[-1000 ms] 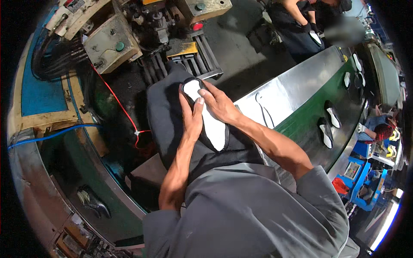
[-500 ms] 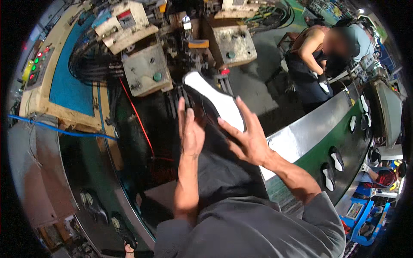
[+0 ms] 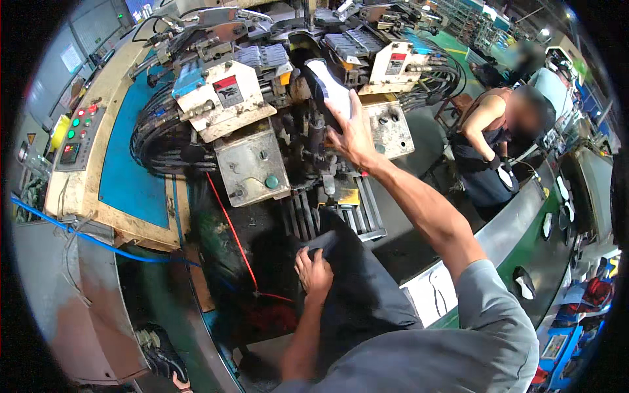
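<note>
Shoe upper on last [image 3: 329, 88] | far centre, at the machine's [image 3: 249, 131] clamp heads | right hand [image 3: 354, 134] wrapped around its heel end, seating it | left hand [image 3: 313, 272] resting closed on dark knee [image 3: 347, 275] | best practice: seat it squarely, fingers clear of the clamps.

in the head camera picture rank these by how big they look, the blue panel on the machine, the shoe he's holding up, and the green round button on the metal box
1. blue panel, by far the largest.
2. shoe in the right hand, much smaller.
3. green button, the smallest, only a dot.

This is size in the picture only; fisheye bending and nearness may skew it.
</note>
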Demonstrator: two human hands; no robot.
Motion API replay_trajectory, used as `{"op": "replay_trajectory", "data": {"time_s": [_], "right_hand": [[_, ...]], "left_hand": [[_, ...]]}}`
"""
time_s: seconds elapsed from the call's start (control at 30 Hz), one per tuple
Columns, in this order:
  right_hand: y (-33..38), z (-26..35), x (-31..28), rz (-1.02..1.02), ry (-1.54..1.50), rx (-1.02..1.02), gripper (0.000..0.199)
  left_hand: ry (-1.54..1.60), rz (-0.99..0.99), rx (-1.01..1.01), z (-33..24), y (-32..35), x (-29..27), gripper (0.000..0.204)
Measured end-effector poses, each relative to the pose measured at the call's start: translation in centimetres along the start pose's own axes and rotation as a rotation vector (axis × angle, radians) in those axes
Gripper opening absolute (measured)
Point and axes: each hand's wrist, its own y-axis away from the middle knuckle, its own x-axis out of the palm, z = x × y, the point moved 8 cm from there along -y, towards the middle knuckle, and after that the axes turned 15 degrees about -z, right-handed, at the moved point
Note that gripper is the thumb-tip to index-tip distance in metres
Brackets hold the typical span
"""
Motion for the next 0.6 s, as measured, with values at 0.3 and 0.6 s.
{"op": "replay_trajectory", "data": {"time_s": [0.3, 0.6], "right_hand": [[1.6, -0.1, 1.5, -0.057, 0.031, -0.05, 0.071], [3.3, 2.8, 2.0, 0.058, 0.03, 0.044, 0.086]], "left_hand": [[-0.002, -0.03, 0.032, -0.1, -0.6, 0.1, 0.036], [-0.043, 0.002, 0.064, -2.7, -0.4, 0.3, 0.034]]}}
